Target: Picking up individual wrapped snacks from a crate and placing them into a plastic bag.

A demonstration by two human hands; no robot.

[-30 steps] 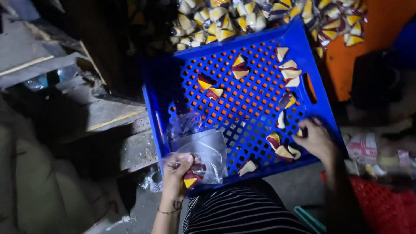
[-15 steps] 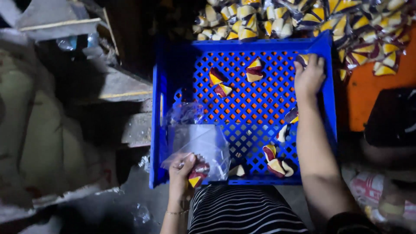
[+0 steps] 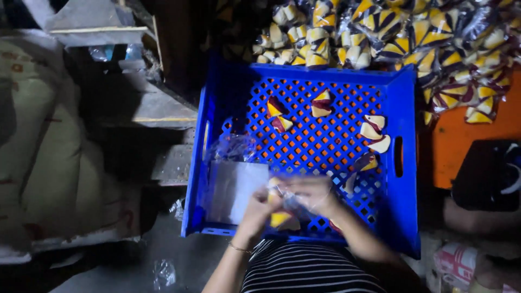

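Meeting at lower centre, left hand [image 3: 259, 209] and right hand [image 3: 310, 193], fingers closed on a clear packet [image 3: 283, 212] of yellow-and-maroon wedges, motion-blurred, above blue perforated crate [image 3: 404, 103].

Both forearms are reaching forward and angling inward. The left hand [image 3: 259, 209] and right hand [image 3: 310, 194] are meeting at the near edge, fingers curled and blurred, wrists close together.

Blue perforated crate [image 3: 404, 97] carries the things. On its lattice floor: two wedge-shaped wrapped pieces [image 3: 278, 115] near far-left corner, one [image 3: 321, 103] at far edge centre, a stack [image 3: 375, 133] by right wall. Clear plastic bags [image 3: 233, 179] along left wall.
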